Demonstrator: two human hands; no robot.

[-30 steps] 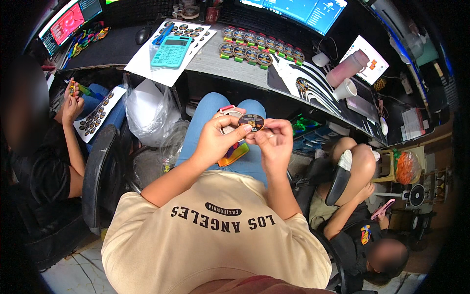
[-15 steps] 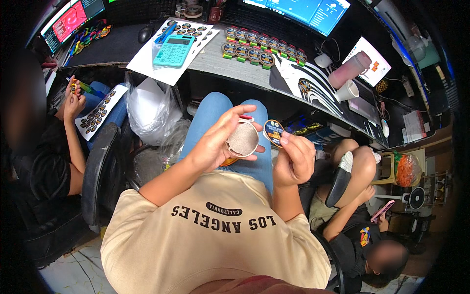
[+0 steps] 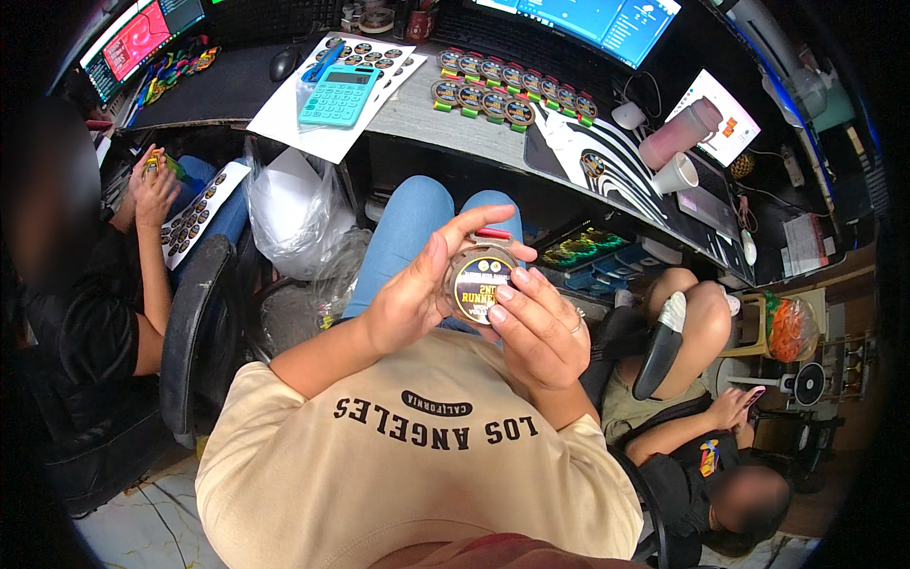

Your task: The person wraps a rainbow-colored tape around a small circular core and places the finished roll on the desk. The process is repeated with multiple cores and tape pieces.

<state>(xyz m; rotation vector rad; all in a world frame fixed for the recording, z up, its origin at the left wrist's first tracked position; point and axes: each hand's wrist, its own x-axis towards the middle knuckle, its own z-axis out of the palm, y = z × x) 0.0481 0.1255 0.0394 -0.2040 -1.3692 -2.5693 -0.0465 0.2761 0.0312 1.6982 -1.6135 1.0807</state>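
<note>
Above my lap, my left hand (image 3: pixel 406 289) grips a round metal medal (image 3: pixel 466 254) from the left, thumb and fingers around its rim. A bit of red ribbon (image 3: pixel 493 233) shows at the medal's top. A round black sticker (image 3: pixel 476 287) with yellow and white print lies over the medal's face. My right hand (image 3: pixel 545 337) is closed at the right edge, its fingertips pressing on the sticker. Its thumb is hidden. Whether the sticker is fully stuck down I cannot tell.
On the desk are rows of finished medals (image 3: pixel 512 90), a turquoise calculator (image 3: pixel 338 95) on sticker sheets (image 3: pixel 384 68), a white cup (image 3: pixel 675 174) and a pink tumbler (image 3: pixel 681 133). A plastic bag (image 3: pixel 299 213) hangs below. Co-workers sit at left and right.
My right hand has moved left and brought the sticker from beside the medal onto its face. The bare metal face is now covered.
</note>
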